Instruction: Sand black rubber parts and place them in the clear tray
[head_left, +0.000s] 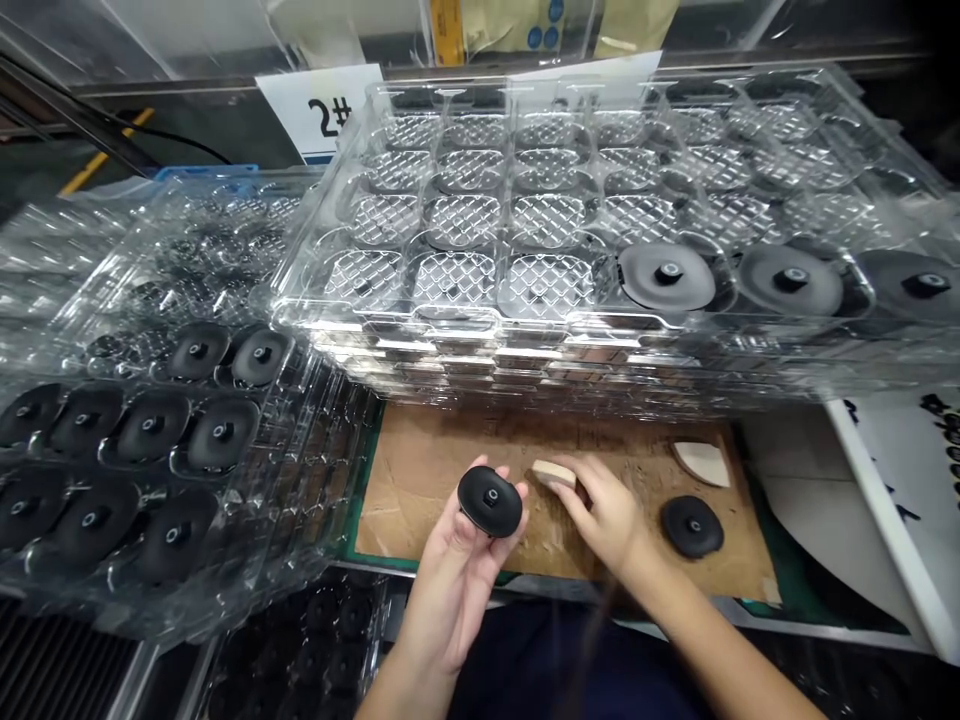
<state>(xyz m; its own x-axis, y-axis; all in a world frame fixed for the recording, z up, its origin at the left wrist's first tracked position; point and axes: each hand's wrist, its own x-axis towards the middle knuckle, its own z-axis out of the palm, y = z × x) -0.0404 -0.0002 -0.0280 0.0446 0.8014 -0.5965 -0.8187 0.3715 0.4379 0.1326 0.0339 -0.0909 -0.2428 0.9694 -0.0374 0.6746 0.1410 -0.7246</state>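
My left hand (465, 570) holds a black rounded disc-shaped part (506, 510) by its edges, its face with a small central post turned up. Just right of it, my right hand (604, 510) pinches a small pale block (553, 472), tan on one side, which looks like a sanding or polishing pad. The block and the black part are apart. On the brown cardboard sheet (420, 450) beneath both hands, another black part (692, 527) lies to the right of my right wrist. Behind that part is a cream wedge-shaped pad (702, 463).
A tall stack of clear plastic trays (480, 325) stands behind the cardboard, with several black parts in its front right pockets. On the left, another clear tray stack (292, 470) holds several more. A sign reading "2#" (322, 108) hangs behind. A white panel (892, 530) edges the right side.
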